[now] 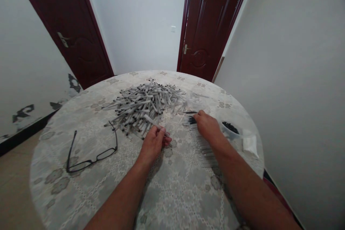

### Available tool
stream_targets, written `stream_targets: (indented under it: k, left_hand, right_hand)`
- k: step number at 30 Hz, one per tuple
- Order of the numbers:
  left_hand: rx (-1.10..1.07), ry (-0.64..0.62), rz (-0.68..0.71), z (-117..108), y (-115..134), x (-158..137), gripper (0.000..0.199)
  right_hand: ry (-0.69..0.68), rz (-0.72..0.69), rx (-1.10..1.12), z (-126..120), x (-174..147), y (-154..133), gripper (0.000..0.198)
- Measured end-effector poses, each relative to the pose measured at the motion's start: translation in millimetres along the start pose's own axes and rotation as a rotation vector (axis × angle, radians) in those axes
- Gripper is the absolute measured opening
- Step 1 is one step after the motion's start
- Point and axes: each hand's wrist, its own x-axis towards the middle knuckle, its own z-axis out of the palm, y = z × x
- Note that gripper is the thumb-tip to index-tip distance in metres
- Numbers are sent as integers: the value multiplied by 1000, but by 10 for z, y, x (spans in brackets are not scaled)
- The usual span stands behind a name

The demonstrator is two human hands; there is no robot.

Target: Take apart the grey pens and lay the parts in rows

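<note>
My left hand [155, 138] is closed on a slender translucent sleeve [153, 121], which points up and left towards the pile. Just beyond it, a large heap of similar whitish sleeves with dark ends [151, 100] covers the middle of the table. My right hand [207, 125] has its fingers pinched together at a thin dark stick [190, 112]. Beneath and beside that hand lie several more dark-tipped sticks [192, 119]. A row of thin clear strips [206, 151] stretches from there towards me, partly covered by my right forearm.
Right of my right hand stands a clear container [231, 136] of small black pieces [230, 127], with a white packet [250, 146] beside it. Black-framed glasses [91, 161] lie unfolded at the left. A patterned cloth covers the round table [172, 201]. Walls and two doors stand behind.
</note>
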Motion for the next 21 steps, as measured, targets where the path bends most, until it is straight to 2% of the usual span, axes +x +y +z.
stream_targets:
  k: [5,10,21]
  left_hand:
    - [13,-1,16,-6,-23,20,27]
    - [16,-9,7,-19,-57,36,27]
    - [64,-13,23,-41,-120,52,29]
  right_hand:
    - [-59,-7,-51,60,203,-86,31]
    - [-118,-1,-62,117,352,-20,34]
    - [-127,23,-34,285,559,47,32]
